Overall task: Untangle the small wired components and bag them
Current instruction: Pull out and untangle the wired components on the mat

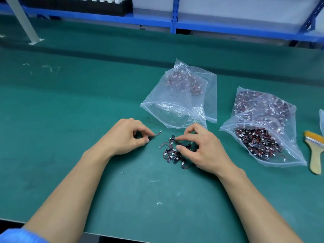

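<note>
The green desk [78,111] is carrying everything. Two clear bags are lying on it beyond the hands. The full bag [259,142] is sitting off to the right, its mouth facing the person and crammed with red-and-black wired parts. The slack bag [177,111] is lying just past the fingertips, its mouth gaping toward the person, with more parts showing through at its far end. A brush [315,155] is resting at the right edge.

The left hand [126,135] is pinching a loose piece [154,135] between thumb and fingers. Its short wire is sticking out to the right, white plug at the tip, apart from the heap. The right hand [201,149] is curling over the pile [171,153], with forefinger and thumb closing on one black part at its top.

The likely trouble is snagging. The wires in the pile are looping through one another, so a quick pull is probably going to drag several parts along, or strain a thin wire at its plug. The slack bag's mouth is sagging too, so a dropped part may be sliding out onto the desk.

The pile is lying between the two hands, partly under the right hand's fingers and near the slack bag's mouth. The loose piece is sitting at the left hand's fingertips, just left of the pile.
</note>
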The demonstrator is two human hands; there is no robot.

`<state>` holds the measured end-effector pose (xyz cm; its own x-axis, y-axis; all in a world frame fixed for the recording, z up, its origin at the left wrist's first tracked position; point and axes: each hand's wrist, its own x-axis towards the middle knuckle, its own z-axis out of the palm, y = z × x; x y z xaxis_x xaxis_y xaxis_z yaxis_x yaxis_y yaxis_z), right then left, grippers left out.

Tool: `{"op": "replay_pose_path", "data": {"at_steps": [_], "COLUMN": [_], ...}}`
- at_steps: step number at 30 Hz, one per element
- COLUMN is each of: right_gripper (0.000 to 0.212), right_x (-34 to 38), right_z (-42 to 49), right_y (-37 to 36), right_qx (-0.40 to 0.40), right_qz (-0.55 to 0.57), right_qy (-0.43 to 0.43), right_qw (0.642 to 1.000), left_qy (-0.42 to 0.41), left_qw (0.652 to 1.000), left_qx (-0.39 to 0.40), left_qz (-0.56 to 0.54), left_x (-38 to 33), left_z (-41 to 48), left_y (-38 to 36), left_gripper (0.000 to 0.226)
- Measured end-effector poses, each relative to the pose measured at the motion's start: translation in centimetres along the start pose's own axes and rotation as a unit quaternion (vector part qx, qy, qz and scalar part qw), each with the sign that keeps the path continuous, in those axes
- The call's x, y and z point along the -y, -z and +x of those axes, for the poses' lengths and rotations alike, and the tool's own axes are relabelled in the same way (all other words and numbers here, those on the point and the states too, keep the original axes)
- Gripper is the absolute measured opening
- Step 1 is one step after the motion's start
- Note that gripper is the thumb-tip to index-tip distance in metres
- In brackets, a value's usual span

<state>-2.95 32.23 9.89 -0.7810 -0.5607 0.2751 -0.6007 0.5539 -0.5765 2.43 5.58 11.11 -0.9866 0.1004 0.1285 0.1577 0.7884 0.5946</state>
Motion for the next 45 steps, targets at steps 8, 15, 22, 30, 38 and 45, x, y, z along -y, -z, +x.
{"op": "replay_pose_path", "data": {"at_steps": [8,15,22,30,38,45], "right_gripper": [0.013,0.017,0.02,0.023,0.02,0.013], "right_x": [-0.1,0.0,-0.3,-0.8,-1.0,-0.9], "right_z": [-0.7,-0.7,-0.6,-0.5,-0.3,0.0], "right_y": [0.7,0.9,1.1,0.8,0.8,0.9], "right_qx": [0.041,0.04,0.021,0.004,-0.04,-0.056], "right_qz": [0.013,0.019,-0.006,-0.017,0.031,0.059], "right_qy": [0.017,0.014,-0.016,-0.042,-0.052,-0.066], "right_qw": [0.999,0.999,1.0,0.999,0.997,0.994], "left_qy": [0.045,-0.091,-0.118,-0.138,-0.109,-0.135], "left_qw": [0.999,0.994,0.992,0.985,0.98,0.988], "left_qx": [-0.01,-0.052,0.027,0.104,0.12,0.01], "left_qz": [-0.026,0.004,0.019,-0.007,-0.112,0.074], "left_x": [-0.1,-2.4,-3.3,-3.4,-3.3,-3.4], "left_z": [-0.3,0.0,-0.1,-0.9,-1.2,1.1], "left_y": [-0.1,-1.7,-2.8,-1.3,-0.4,-2.5], "left_gripper": [0.01,0.02,0.015,0.002,0.015,0.032]}}
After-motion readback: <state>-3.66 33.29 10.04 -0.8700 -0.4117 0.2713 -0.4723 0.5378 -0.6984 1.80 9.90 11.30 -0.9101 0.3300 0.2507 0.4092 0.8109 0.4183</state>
